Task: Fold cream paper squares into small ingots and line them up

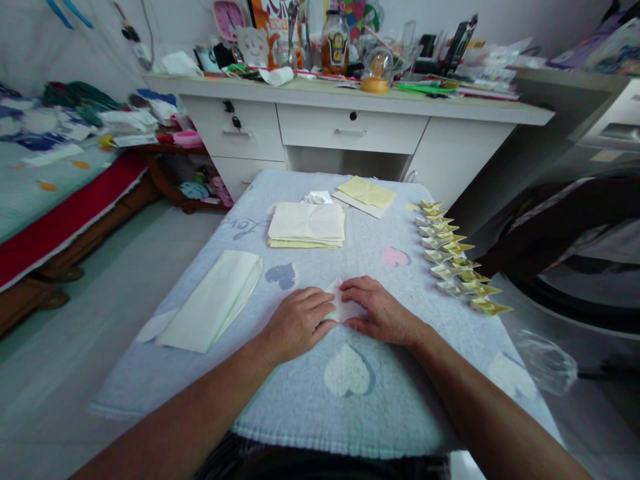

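Observation:
A small folded piece of white paper (340,308) lies on the cloth-covered table between my two hands. My left hand (299,321) presses on its left side, with thumb and fingertips at its edge. From the right, my right hand (383,310) grips the same paper, fingers bent over the top and thumb near the bottom edge; the hands partly hide it. Beyond them sits a stack of white and yellow paper sheets (306,223). To the left is a long folded white paper bundle (213,300). Rows of folded paper boats (453,250) line the table's right side.
Yellow and white sheets (367,193) and a crumpled tissue (318,197) are at the table's far end. Behind stands a white desk (350,127) crowded with a jar (335,43) and other items. A bed (60,193) is left; a washing machine (600,200) is right.

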The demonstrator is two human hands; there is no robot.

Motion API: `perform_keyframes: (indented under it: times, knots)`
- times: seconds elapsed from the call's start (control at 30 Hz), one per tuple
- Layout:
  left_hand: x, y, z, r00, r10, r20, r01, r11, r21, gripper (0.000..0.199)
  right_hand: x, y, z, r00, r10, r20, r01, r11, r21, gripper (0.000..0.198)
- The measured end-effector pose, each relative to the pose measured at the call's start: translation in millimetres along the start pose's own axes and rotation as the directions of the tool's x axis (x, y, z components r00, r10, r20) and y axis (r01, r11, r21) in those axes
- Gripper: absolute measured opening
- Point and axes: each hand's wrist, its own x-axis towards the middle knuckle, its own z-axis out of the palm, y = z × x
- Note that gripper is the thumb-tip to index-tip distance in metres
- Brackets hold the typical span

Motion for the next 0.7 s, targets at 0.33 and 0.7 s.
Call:
perform_keyframes:
  times: [0.33,0.7]
  knots:
    - [-1.0,1.9,5.2,0.998,0.057,-0.033,-0.055,0.997,0.055,0.019,-0.2,-5.0,-3.9,1.000,0.007,0.016,-0.007,1.000,-0.012,0.032]
    - [3.0,2.2,11.0,0.998,0.041,-0.057,-0.036,0.997,0.073,0.017,2.0,-10.6,-1.8,0.999,0.033,0.001,-0.033,0.992,-0.126,0.027]
